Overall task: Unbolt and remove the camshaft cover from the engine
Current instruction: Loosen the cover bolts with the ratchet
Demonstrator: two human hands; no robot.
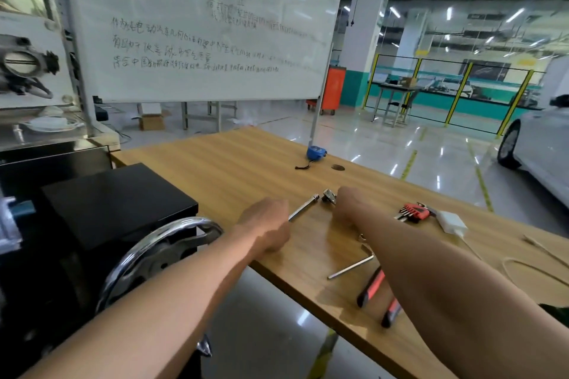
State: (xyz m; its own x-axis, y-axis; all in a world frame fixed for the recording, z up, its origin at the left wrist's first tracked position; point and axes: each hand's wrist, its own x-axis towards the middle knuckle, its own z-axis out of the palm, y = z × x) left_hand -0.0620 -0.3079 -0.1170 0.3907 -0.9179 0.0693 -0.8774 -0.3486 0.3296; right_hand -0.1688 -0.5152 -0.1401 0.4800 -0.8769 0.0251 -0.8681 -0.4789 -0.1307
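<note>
On the wooden table (234,169), my left hand (266,221) grips the near end of a thin metal extension bar (303,208); the bar's far tip points toward a small metal ratchet head (328,196). My right hand (351,204) sits just right of that ratchet head and curls down onto it, with its fingers hidden from view. The engine and its camshaft cover are not visible; only a black stand (117,203) with a chrome handwheel (160,258) shows at the left.
On the table also lie an L-shaped hex key (354,266), red-handled pliers (377,295), a red hex key set (412,212), a white charger with cable (451,223) and a blue tape measure (316,153). A whiteboard (200,28) stands behind; a white car (542,144) is at right.
</note>
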